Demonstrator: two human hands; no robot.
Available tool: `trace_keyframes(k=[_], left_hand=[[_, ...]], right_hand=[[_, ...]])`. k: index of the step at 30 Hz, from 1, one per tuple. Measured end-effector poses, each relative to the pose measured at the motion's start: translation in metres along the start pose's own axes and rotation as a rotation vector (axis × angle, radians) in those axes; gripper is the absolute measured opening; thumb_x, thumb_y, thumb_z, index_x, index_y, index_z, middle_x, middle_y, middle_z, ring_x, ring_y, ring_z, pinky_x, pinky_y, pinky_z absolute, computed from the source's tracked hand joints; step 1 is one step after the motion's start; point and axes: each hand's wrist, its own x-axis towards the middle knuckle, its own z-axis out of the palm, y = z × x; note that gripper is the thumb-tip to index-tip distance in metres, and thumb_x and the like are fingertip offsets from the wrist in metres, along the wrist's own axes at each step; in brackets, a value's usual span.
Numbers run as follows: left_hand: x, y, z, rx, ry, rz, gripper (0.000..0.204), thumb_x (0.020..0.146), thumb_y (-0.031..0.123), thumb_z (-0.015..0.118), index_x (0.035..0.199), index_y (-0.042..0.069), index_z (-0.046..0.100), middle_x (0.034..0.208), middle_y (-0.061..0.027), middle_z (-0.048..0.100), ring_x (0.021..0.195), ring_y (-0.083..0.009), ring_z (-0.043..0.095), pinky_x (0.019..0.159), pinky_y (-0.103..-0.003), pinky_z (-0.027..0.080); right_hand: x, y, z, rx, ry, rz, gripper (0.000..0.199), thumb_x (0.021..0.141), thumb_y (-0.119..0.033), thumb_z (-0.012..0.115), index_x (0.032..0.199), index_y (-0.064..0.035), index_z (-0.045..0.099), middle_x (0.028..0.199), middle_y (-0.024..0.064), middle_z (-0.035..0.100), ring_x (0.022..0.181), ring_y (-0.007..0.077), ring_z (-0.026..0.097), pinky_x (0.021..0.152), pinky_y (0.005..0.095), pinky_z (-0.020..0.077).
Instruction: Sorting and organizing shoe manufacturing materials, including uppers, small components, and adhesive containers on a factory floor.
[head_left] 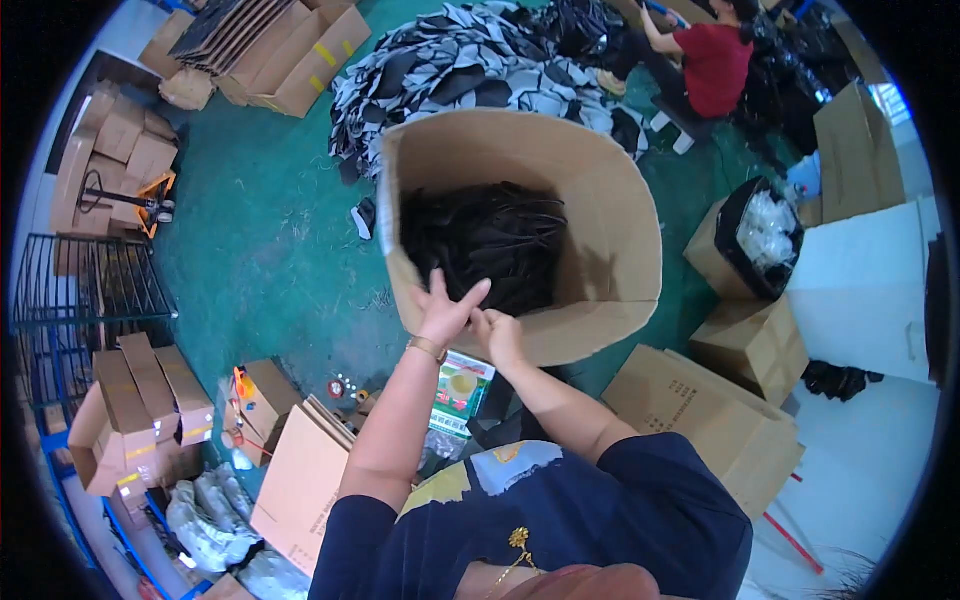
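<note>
The left hand (447, 314) is at the near edge of a tall cardboard box (612, 200), its thumb and fingers spread wide. The right hand (502, 338) is just to its right, fingers curled narrow and close against the left hand — whether they pinch anything, I cannot tell. A bracelet (427, 348) circles the left wrist. Inside the box, just beyond the hands and mostly toward its left side, lies a heap of thin black pieces (490, 235); whether a fingertip touches them is unclear.

On the far side of the green floor (270, 230) spreads a large pile of grey and black pieces (440, 70), and a person in a red top (715, 70) sits at its right. Right of the tall box, a carton (712, 252) with a black liner holds crumpled clear plastic (768, 230). Near right are flattened cartons (690, 410); a green-and-white package (464, 385) lies on the near side, between the forearms. On the left, an orange pallet jack (156, 205) stands by brown boxes (120, 130) — a dark wire rack (90, 280) is nearer.
</note>
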Motion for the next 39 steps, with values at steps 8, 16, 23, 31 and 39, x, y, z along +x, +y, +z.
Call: trace_keyframes(k=[8,16,23,31,39], left_hand=[[0.101,-0.095,0.002,-0.292,0.102,0.308,0.059,0.077,0.009,0.061,0.129,0.003,0.035,0.126,-0.0143,0.044,0.114,-0.0248,0.044,0.096,-0.034,0.034],[0.099,-0.165,-0.073,0.414,0.739,0.073,0.065,0.064,0.026,0.071,0.120,0.007,0.043,0.119,-0.0218,0.042,0.113,-0.0348,0.038,0.097,-0.041,0.031],[0.069,-0.260,-0.066,-0.621,0.393,-0.952,0.071,0.066,0.042,0.069,0.122,0.007,0.041,0.114,-0.0167,0.049,0.095,-0.0319,0.054,0.078,-0.045,0.046],[0.072,-0.328,0.024,-1.390,0.381,-0.940,0.034,0.081,0.013,0.057,0.112,0.006,0.045,0.104,-0.0115,0.055,0.092,-0.0288,0.056,0.070,-0.047,0.050],[0.081,-0.289,0.001,-1.037,0.403,-0.866,0.025,0.070,0.005,0.058,0.095,0.002,0.053,0.085,-0.0098,0.058,0.070,-0.0236,0.058,0.052,-0.038,0.045]], right_hand=[[0.056,0.055,-0.076,-0.324,-0.140,-0.404,0.035,0.069,-0.041,0.065,0.085,-0.0105,0.064,0.086,0.0077,0.061,0.086,0.0282,0.055,0.075,0.0399,0.0418],[0.075,0.110,-0.119,-0.930,-0.736,-0.349,0.062,0.057,-0.039,0.075,0.108,-0.0111,0.056,0.115,0.0106,0.051,0.117,0.0260,0.039,0.101,0.0454,0.0238],[0.099,0.115,-0.125,-0.493,-0.453,-0.402,0.036,0.064,-0.016,0.071,0.097,-0.0082,0.058,0.094,0.0123,0.056,0.095,0.0308,0.050,0.081,0.0375,0.0427],[0.174,0.139,-0.131,-0.097,-0.002,0.093,0.055,0.071,-0.008,0.067,0.118,0.0040,0.041,0.113,0.0126,0.051,0.097,0.0223,0.051,0.082,0.0324,0.0414],[0.198,0.146,-0.129,-0.053,-0.127,0.448,0.031,0.079,-0.008,0.057,0.107,0.0044,0.054,0.102,0.0081,0.059,0.090,0.0177,0.054,0.079,0.0292,0.0418]])
